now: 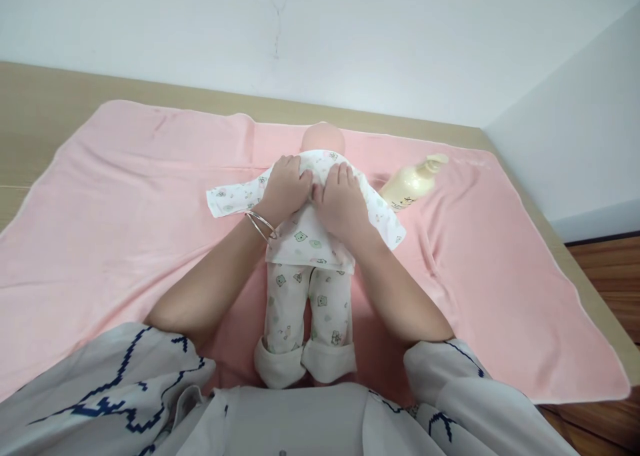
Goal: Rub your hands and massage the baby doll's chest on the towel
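A baby doll (323, 138) lies on its back on a pink towel (125, 196), head away from me, dressed in a white printed top (305, 239) and matching trousers (323, 303) with rolled cuffs. My left hand (286, 188), a thin bangle at its wrist, rests on the doll's chest with its fingers curled over the top's collar. My right hand (341, 199) lies beside it, fingers also bent over the collar edge. Both hands touch each other at the middle of the chest.
A cream pump bottle (413, 183) lies on its side on the towel, just right of the doll. The towel covers a wooden surface (30, 109) against a white wall. My grey patterned sleeves fill the bottom of the view.
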A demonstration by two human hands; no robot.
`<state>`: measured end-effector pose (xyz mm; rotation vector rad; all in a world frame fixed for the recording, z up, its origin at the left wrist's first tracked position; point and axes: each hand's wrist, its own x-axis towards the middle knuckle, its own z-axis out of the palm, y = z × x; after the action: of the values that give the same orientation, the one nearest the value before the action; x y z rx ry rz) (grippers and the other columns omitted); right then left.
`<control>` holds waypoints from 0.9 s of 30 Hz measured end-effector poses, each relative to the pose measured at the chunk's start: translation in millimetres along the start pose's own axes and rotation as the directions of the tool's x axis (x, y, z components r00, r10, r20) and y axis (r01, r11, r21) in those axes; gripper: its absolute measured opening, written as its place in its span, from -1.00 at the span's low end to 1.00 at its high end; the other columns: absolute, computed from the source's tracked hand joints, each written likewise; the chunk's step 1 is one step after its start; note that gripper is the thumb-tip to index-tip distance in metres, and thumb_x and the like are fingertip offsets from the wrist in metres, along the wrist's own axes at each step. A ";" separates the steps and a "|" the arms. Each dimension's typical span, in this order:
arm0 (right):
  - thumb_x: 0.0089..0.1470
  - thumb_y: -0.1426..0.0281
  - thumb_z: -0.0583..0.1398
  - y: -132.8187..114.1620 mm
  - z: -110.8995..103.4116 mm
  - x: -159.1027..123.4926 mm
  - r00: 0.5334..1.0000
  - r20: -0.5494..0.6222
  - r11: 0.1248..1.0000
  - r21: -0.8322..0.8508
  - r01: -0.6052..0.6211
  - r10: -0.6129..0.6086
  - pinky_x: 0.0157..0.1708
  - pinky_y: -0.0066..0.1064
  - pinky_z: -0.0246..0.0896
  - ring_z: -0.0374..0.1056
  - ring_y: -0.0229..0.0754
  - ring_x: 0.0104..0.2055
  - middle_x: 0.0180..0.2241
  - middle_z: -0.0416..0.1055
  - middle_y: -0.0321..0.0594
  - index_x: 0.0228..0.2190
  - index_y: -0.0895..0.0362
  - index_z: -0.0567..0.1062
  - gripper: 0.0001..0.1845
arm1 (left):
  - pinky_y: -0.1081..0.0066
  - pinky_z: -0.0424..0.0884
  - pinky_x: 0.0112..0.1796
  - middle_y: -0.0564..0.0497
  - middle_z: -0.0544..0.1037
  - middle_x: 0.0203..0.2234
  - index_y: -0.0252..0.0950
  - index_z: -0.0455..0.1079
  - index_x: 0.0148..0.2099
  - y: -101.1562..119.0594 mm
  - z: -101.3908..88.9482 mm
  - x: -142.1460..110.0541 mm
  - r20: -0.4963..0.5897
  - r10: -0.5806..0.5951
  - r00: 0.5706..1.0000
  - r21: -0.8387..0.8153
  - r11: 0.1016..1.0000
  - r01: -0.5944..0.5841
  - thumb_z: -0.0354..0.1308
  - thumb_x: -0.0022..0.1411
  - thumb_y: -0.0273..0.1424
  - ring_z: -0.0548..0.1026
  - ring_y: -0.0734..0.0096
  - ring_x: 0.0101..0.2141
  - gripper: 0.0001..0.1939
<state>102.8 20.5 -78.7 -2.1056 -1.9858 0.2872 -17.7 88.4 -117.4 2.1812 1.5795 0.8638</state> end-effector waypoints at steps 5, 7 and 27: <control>0.36 0.49 -0.07 -9.5 7.1 -7.0 0.980 -0.012 0.980 -0.019 0.197 -0.198 0.59 0.04 -0.25 -0.14 0.14 0.62 0.53 0.01 0.22 0.43 0.47 0.16 -0.32 | 0.09 0.48 0.08 -0.21 0.62 -0.19 -0.23 0.41 -0.19 -1.5 -5.3 0.4 0.053 0.095 0.994 0.097 0.990 -0.100 -0.16 0.43 -0.46 0.55 0.09 -0.09 -0.71; 0.37 0.47 -0.10 3.1 7.5 7.8 0.982 -0.015 0.981 0.051 0.188 -0.188 0.58 0.07 -0.25 -0.15 0.09 0.62 0.54 0.00 0.15 0.44 0.41 0.17 -0.31 | 0.08 0.47 0.10 -0.24 0.63 -0.14 -0.27 0.43 -0.15 3.4 -8.1 -3.3 0.071 0.099 0.993 0.139 0.984 -0.108 -0.17 0.46 -0.44 0.55 0.07 -0.06 -0.69; 0.43 0.44 -0.08 -4.1 -14.2 -10.6 0.995 0.018 0.981 -0.168 0.100 -0.098 0.37 -0.01 0.20 0.32 0.28 0.38 0.25 0.43 0.42 0.24 0.55 0.40 -0.44 | 0.13 0.45 0.10 -0.21 0.61 -0.16 -0.26 0.42 -0.21 4.2 -18.4 2.6 0.197 0.069 0.978 0.049 0.996 -0.080 -0.13 0.34 -0.54 0.52 0.12 -0.06 -0.71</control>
<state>102.5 9.7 -64.1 -2.0965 -2.1820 0.1146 -25.7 87.7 -100.1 2.2988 1.4529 0.6097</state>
